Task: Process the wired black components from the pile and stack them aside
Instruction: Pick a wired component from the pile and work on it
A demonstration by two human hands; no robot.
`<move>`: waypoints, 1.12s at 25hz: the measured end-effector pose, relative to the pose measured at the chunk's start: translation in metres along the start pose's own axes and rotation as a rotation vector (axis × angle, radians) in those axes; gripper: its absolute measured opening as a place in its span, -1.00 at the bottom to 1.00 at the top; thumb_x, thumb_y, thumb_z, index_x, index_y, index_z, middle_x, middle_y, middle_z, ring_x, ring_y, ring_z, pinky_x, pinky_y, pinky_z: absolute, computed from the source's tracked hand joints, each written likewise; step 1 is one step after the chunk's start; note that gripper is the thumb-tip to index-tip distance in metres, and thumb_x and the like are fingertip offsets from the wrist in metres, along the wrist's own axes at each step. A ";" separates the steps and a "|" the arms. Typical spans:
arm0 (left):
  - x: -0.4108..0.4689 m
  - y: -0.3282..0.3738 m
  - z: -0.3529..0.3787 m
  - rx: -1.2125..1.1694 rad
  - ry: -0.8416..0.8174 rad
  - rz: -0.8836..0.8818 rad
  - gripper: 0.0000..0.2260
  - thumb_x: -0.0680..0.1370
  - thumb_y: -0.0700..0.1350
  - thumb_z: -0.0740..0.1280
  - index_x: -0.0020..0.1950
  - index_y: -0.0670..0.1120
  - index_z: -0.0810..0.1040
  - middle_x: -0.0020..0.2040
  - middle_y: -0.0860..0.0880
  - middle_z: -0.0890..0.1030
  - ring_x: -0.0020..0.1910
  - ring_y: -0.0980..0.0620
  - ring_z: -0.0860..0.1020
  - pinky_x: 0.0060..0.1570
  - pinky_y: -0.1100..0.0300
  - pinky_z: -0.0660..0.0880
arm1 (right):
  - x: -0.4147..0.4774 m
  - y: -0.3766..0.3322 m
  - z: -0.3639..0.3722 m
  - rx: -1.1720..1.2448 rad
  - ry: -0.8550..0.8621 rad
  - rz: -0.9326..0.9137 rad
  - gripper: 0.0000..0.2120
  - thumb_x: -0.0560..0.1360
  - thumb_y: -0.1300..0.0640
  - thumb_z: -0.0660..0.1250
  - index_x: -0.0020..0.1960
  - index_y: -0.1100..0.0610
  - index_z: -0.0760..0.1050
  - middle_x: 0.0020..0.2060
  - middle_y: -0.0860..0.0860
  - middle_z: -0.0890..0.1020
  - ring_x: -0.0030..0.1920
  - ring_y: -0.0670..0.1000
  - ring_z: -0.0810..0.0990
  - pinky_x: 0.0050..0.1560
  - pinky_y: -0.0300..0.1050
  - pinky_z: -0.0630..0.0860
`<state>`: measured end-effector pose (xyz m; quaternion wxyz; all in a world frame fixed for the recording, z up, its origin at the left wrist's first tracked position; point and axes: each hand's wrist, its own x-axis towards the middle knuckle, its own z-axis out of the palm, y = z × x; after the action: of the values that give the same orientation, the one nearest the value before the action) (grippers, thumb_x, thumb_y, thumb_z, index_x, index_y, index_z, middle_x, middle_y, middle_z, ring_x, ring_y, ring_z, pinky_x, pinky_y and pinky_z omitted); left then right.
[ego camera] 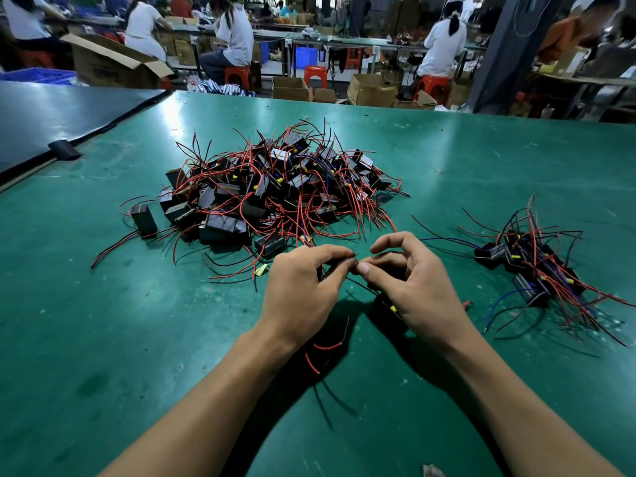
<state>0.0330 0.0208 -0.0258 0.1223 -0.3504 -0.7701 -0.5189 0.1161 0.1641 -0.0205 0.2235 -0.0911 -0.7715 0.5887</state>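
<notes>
Green matting covers the table point(103, 339). At its middle lies the pile point(275, 191) of black components tangled in red and black wires, with one stray component point(144, 218) to its left. A smaller stack point(530, 270) sits well apart on the right. Nearest the camera, the left hand point(303, 290) and right hand point(413, 284) meet fingertip to fingertip, both pinching a wire point(355, 262). Its black unit point(387, 304) is half hidden beneath the right palm. Behind, workers sit on red stools point(237, 75) among cartons point(113, 63), whose print is too blurred to read.
</notes>
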 end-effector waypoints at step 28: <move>0.001 0.004 0.000 0.152 -0.104 0.118 -0.94 0.53 -0.12 0.41 -0.06 -0.10 0.64 -0.17 0.07 0.60 -0.14 0.03 0.47 -0.05 -0.04 0.43 | -0.002 -0.006 0.000 -0.307 0.096 -0.151 -0.91 0.51 0.09 0.48 -0.18 0.04 0.65 -0.37 -0.15 0.65 -0.37 -0.21 0.58 -0.26 -0.36 0.46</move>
<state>0.0352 0.0222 -0.0225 0.1387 -0.4116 -0.7904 -0.4321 0.1185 0.1618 -0.0156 0.2870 -0.0939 -0.8454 0.4406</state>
